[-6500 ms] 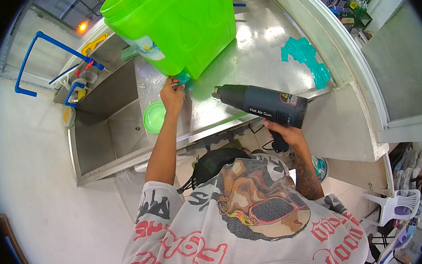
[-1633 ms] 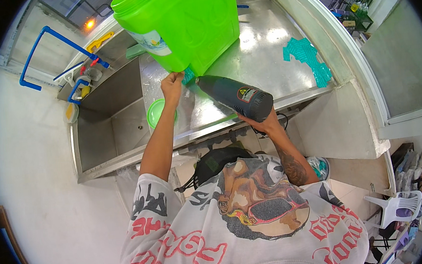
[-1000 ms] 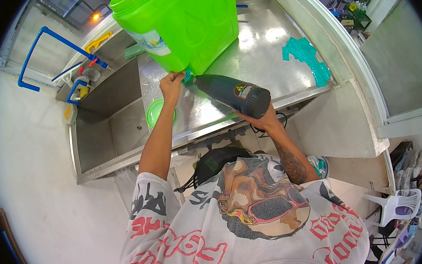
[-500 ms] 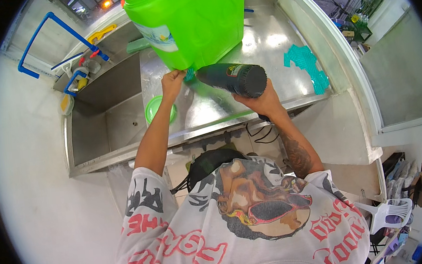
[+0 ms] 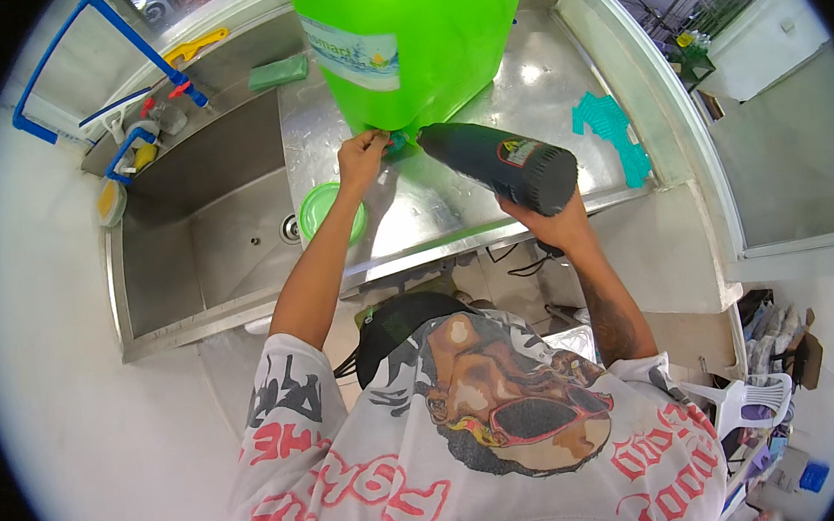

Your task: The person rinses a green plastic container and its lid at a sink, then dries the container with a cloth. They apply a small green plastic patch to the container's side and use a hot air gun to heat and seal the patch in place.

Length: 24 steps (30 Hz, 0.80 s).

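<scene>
A large bright green water jug (image 5: 419,62) stands on the steel counter, its top cut off by the frame. Low on its near side is a small teal-wrapped spigot (image 5: 398,142). My left hand (image 5: 361,164) pinches the spigot's left side between thumb and fingers, which partly cover it. A black heat gun (image 5: 498,166) is in my right hand (image 5: 554,221), gripped by the handle, with its nozzle aimed left at the spigot from a short distance. The round green lid (image 5: 314,220) lies partly behind my left forearm.
Left of the counter is a deep steel sink (image 5: 205,215) with a blue pipe faucet (image 5: 135,37). Behind it sit a green sponge pad (image 5: 278,72) and a yellow-handled tool (image 5: 197,46). Teal plastic bands (image 5: 612,134) lie at the counter's right. A dark cord (image 5: 536,265) hangs below.
The view has shifted, so the jug and both hands appear farther right. The heat gun's nozzle sits slightly farther from the spigot. My left hand still pinches there.
</scene>
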Motion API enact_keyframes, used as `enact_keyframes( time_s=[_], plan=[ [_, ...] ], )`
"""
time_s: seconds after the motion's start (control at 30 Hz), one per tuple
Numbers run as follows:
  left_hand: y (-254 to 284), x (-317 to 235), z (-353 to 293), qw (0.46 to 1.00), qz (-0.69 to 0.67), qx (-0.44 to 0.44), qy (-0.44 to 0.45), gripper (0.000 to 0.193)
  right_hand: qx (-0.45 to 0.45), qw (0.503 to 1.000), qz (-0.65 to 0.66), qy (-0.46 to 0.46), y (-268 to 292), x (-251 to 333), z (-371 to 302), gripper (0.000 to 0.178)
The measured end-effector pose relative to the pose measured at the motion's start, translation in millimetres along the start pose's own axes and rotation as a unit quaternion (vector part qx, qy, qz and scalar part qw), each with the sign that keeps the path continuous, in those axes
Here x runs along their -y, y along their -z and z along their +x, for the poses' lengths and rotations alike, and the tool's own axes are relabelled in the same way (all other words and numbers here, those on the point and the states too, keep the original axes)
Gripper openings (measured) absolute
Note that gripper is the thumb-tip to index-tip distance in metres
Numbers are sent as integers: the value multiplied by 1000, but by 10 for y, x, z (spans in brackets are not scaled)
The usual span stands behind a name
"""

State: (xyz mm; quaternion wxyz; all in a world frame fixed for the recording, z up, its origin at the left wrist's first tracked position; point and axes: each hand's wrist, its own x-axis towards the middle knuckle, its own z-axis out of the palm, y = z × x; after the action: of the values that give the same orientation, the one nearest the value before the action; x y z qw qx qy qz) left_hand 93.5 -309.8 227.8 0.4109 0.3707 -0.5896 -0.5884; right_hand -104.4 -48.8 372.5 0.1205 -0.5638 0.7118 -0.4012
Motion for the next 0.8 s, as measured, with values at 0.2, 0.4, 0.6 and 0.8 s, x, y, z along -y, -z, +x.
enact_keyframes(
  time_s=[0.2, 0.4, 0.6, 0.8],
  plan=[
    [1, -43, -58, 980, -157, 13, 118, 27, -14, 995, 53, -81, -36, 380, -36, 57],
    [40, 28, 14, 988, -95, 69, 105, 30, 12, 996, -91, -23, 124, 943, -43, 57],
    [88, 74, 66, 973, -161, 107, 130, 37, -6, 985, -166, 36, -39, 1442, 169, 52],
    [121, 33, 98, 969, -200, 106, 101, 34, 62, 972, -220, 55, -279, 1999, 532, 40]
  ],
)
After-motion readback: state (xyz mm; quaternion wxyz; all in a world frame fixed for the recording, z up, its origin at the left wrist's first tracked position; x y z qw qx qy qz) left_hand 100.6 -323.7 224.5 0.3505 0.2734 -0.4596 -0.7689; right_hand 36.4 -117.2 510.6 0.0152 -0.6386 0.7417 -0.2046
